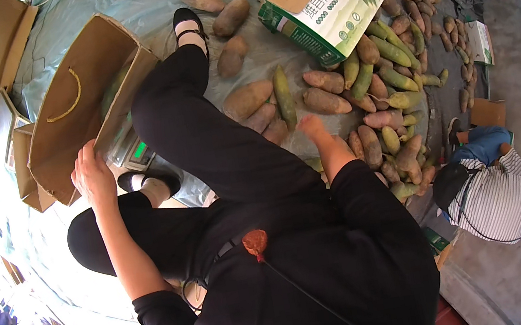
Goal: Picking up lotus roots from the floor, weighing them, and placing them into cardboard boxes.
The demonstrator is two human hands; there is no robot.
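Left of centre in the frame, your left grip closes around the edge of the paper bag (58, 148), apparently to steady it beside the scale (135, 157). Your right grip (315, 128), mid-frame, looks curled near the root vegetables (396, 79); I cannot tell whether it holds anything. The box (337, 25), upper right, bears dark printed characters and leaf pictures.

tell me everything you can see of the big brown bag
The large brown bag looks like stiff paper, with a yellow cord handle on one broad side. Its mouth is open; something greenish shows dimly inside. It sits at the left beside a scale with a lit green display; whether it rests on that is unclear. The left hand touches its near edge.
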